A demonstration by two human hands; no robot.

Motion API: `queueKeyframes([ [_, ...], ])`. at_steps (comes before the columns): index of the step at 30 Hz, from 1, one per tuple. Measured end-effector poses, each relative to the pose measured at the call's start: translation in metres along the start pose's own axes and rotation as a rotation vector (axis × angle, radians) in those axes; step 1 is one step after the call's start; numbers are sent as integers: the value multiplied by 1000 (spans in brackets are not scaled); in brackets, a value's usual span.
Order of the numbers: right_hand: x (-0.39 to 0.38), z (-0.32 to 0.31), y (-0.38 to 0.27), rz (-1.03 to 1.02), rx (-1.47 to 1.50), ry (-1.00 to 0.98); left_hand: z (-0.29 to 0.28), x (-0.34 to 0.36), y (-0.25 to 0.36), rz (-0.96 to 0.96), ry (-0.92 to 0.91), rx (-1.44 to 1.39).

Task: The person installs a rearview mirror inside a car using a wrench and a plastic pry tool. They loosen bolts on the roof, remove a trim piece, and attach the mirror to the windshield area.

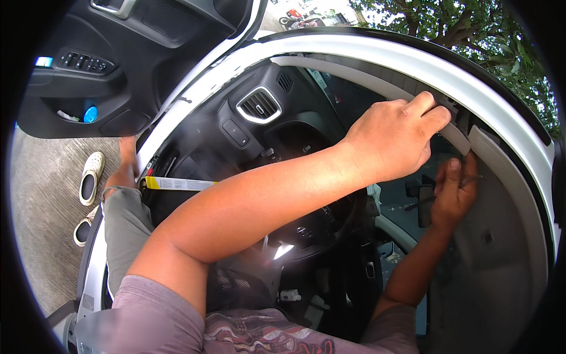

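My left hand (398,133) reaches across to the car's door frame, its fingers curled over the edge of a light grey pillar trim strip (455,139). The strip stands partly off the white frame, and dark gaps show behind it. Just below, my right hand (454,194) is closed around a thin, dark rod-like tool (413,206), whose other end sticks out past the fingers. The right fingertips are close to the strip's lower end, where it meets another grey trim piece (507,168). What the left fingertips press on is hidden behind the strip.
The black driver's door (159,65) hangs open at upper left. A steering wheel (303,233) and dashboard lie below my left arm, near a yellow and white box (180,183). Pale shoes (91,177) sit on the ground. The white door frame (377,42) arches overhead.
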State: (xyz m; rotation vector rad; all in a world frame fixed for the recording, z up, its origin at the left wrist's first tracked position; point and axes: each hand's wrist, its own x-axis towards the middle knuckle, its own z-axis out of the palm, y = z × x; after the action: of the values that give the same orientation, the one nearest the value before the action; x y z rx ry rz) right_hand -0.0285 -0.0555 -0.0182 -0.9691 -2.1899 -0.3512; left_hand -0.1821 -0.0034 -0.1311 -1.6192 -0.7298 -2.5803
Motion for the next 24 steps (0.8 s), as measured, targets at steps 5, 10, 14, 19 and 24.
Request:
queueKeyframes([
  [5, 0, -5, -10, -5, -54, -56, -4, 3, -4, 9, -7, 1],
  [10, -2, -5, -3, -47, -39, -36, 0, 1, -4, 12, 11, 11],
  [14, 7, -19, 5, -88, -182, -95, 3, -2, -4, 7, 10, 60],
  [19, 20, -39, 20, -37, -306, -121, 9, -2, -9, 23, 3, 78],
  [24, 34, -42, 36, -53, -302, -135, 14, -2, -13, -19, 17, 67],
])
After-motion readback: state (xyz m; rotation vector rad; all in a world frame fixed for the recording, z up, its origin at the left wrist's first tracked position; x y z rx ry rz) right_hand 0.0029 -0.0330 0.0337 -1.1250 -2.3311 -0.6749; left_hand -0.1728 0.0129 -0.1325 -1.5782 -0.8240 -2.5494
